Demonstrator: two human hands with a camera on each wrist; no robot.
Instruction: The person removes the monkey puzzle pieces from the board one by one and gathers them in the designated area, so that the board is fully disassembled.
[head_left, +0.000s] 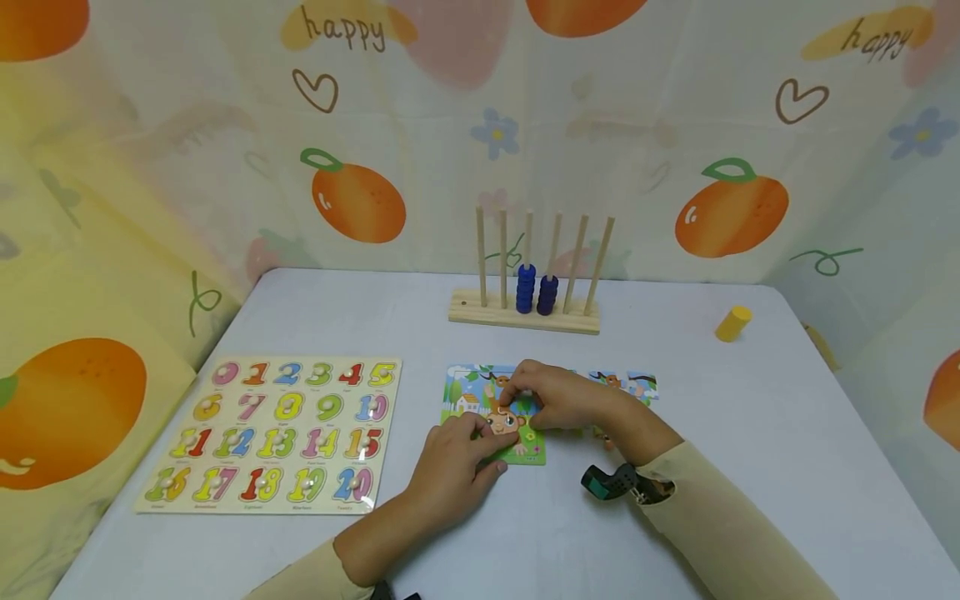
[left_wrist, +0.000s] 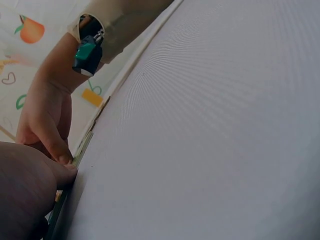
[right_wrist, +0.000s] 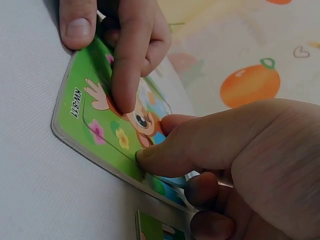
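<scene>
A monkey jigsaw puzzle [head_left: 537,450] with a green border lies on the table, before the person. From its near left side the left hand [head_left: 450,471] reaches in, its straight index finger pressing the monkey picture [right_wrist: 141,120] and its thumb at the board's edge. Opposite, the right hand [head_left: 558,396] pinches a puzzle piece [right_wrist: 161,170] at the board's right side, thumb and index finger set apart across it. The right hand's other fingers are bent beneath. Loose puzzle pieces [head_left: 642,386] lie just right of the board, partly hidden by the right forearm.
A number puzzle board [head_left: 262,433] with knobbed numerals lies at left. At the back stands a wooden peg rack [head_left: 468,310] with blue beads [head_left: 526,290] on two pegs. A yellow cylinder [head_left: 732,323] stands at back right. Patterned cloth [head_left: 547,100] hangs behind the table.
</scene>
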